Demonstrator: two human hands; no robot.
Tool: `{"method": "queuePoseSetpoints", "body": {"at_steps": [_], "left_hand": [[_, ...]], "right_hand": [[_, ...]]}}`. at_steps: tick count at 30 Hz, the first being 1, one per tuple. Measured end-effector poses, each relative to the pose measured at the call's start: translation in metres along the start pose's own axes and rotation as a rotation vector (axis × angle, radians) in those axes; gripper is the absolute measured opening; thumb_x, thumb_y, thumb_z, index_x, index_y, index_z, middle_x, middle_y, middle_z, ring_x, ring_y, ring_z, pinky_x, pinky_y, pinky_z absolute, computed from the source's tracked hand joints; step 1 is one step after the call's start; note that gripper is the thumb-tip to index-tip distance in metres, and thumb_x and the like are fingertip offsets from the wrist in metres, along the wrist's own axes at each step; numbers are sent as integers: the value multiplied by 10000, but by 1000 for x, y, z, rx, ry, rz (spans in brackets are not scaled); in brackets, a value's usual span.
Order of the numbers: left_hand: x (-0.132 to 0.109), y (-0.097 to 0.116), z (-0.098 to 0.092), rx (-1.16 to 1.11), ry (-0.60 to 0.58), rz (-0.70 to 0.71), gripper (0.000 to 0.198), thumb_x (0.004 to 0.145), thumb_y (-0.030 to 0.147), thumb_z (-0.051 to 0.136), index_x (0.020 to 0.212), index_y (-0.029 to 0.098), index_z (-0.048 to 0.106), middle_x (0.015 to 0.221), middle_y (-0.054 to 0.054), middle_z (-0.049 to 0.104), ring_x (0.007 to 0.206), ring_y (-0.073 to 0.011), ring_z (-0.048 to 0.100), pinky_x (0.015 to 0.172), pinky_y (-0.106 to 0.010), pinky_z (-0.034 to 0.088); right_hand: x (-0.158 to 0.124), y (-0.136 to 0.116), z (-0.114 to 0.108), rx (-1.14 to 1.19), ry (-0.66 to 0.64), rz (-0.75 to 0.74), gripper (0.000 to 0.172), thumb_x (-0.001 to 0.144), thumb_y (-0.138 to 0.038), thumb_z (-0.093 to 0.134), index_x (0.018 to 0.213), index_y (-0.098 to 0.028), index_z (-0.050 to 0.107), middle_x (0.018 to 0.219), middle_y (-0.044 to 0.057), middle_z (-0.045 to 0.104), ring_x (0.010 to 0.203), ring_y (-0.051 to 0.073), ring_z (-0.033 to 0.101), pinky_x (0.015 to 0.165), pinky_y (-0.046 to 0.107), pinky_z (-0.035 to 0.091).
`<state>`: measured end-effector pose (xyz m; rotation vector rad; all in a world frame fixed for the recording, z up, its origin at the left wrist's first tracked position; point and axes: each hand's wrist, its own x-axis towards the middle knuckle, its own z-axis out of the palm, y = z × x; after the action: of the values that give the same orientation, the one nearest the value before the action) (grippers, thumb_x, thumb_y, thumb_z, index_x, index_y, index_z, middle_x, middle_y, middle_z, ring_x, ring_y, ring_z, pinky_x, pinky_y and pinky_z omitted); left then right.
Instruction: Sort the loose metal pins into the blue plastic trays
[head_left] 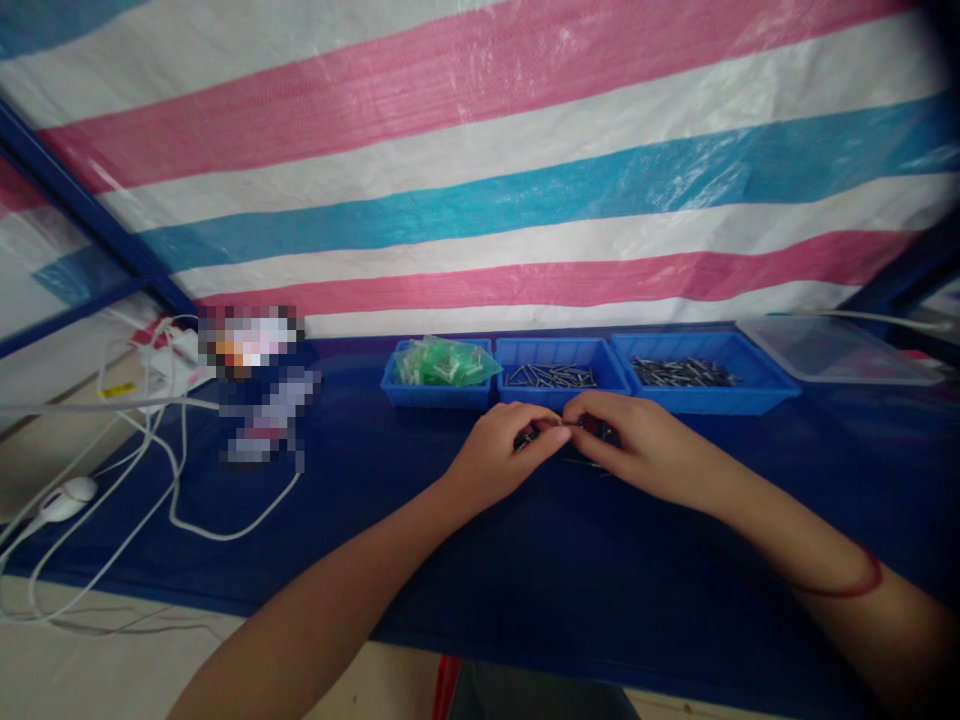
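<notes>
My left hand (506, 450) and my right hand (649, 440) meet at the fingertips, just in front of the middle blue bin (510, 352). Both are closed in a pinch; a tiny thing seems to be between them, too small to name. Dark small pieces (527, 437) show under my left fingers, and more lie behind my right fingers. A thin metal piece (589, 463) lies on the table below my right thumb. The middle bin holds loose screws or nails (551, 377).
The left blue bin (388, 385) holds a bag of green and white parts (446, 362). Many metal fasteners (679, 372) fill part of the right bin (772, 385). A clear lid (832, 350) lies at far right. White cables (176, 480) tangle on the left. Striped sheeting (480, 220) hangs behind the blue table (525, 590).
</notes>
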<state>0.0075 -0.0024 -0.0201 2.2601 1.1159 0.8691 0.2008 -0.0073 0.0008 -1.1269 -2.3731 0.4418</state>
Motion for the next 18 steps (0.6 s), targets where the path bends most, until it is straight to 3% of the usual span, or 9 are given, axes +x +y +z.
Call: {"method": "queuePoseSetpoints", "body": {"at_steps": [5,18], "left_hand": [[0,0,1,-196,50,-50,261,851,389,581,980,173,649,926,-39,689,826,-157,610,751,-260,462],[-1,3,3,-378,113,-103,211,868,338,554,932,151,628,862,-31,655,752,-127,586,672,-225,444]], "right_hand": [[1,-4,-3,80,66,32,150,887,-290,466,866,-202,585,775,27,636,672,147,567,616,263,434],[1,-6,-2,233,63,47,232,891,-394,491,905,-197,613,778,28,639,663,139,545,588,249,425]]}}
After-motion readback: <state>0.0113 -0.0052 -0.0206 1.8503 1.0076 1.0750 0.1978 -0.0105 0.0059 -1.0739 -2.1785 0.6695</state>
